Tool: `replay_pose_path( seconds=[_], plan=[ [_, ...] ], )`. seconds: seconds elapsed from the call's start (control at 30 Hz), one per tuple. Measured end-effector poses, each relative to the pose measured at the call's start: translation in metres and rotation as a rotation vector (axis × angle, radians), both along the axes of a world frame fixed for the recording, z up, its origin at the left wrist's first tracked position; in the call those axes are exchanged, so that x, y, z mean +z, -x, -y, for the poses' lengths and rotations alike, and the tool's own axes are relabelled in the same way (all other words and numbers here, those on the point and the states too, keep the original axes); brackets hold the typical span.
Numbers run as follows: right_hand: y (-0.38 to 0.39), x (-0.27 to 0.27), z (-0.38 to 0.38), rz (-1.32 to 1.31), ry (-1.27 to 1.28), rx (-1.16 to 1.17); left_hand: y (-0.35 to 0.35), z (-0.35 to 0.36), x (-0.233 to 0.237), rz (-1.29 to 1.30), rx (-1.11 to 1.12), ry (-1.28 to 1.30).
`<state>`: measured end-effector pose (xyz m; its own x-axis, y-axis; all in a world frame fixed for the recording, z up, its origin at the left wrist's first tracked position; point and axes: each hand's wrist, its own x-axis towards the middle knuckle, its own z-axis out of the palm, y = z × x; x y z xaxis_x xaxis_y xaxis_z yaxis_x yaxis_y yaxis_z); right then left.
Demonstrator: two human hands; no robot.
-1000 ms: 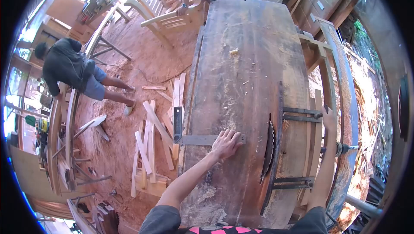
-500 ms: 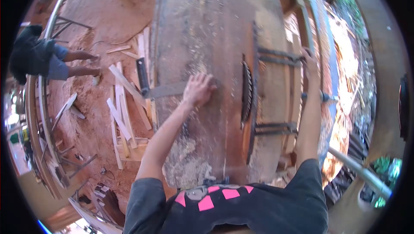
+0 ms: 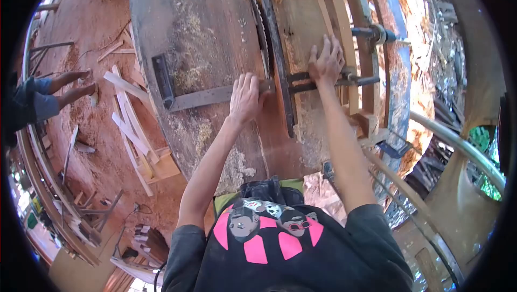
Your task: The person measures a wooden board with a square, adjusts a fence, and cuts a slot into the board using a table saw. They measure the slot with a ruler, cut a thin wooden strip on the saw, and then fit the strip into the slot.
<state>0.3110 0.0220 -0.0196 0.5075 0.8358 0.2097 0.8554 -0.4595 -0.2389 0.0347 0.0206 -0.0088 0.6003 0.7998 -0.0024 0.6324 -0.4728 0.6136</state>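
Note:
My left hand (image 3: pixel 245 98) rests over the metal blade of a square (image 3: pixel 202 98), its fingers held together on it. The square's dark stock (image 3: pixel 162 81) lies on the wooden saw table (image 3: pixel 188 33), and its blade end comes close to the circular saw blade (image 3: pixel 259 33), which sticks up through a slot. Beyond that stands a long dark fence (image 3: pixel 276 49). My right hand (image 3: pixel 326 64) lies with fingers spread on the wood right of the fence, beside dark metal bracket rods (image 3: pixel 307 82).
A metal shaft with a collar (image 3: pixel 380 34) sits at the table's right side. Several cut wood strips (image 3: pixel 134 130) lie on the reddish ground at left. Another person (image 3: pixel 40 98) stands at far left. A pipe (image 3: pixel 458 146) slants along the right.
My left hand and the square have moved right across the table, toward the saw blade. My right hand has shifted from the outer frame to beside the fence brackets. The view has moved too.

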Motion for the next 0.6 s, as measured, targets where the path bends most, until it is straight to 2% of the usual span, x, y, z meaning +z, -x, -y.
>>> replay_pose_path(
  seconds=[0.07,0.37,0.43,0.53,0.6],
  plan=[
    [-0.001,-0.001,-0.001,-0.01,0.009,-0.018,-0.004,-0.004,-0.008,0.074,0.048,-0.08],
    [-0.003,-0.019,0.002,0.057,-0.072,0.003,-0.008,-0.005,-0.011,0.092,0.1,-0.059],
    [-0.007,-0.025,0.002,0.105,-0.096,0.024,-0.008,-0.002,-0.012,0.098,0.082,-0.178],
    [-0.005,-0.015,-0.009,0.022,-0.016,-0.03,-0.008,0.004,-0.019,0.102,0.128,-0.177],
    [-0.003,-0.003,-0.022,-0.208,-0.245,0.24,-0.011,0.005,-0.019,0.121,0.148,-0.202]
  ],
)
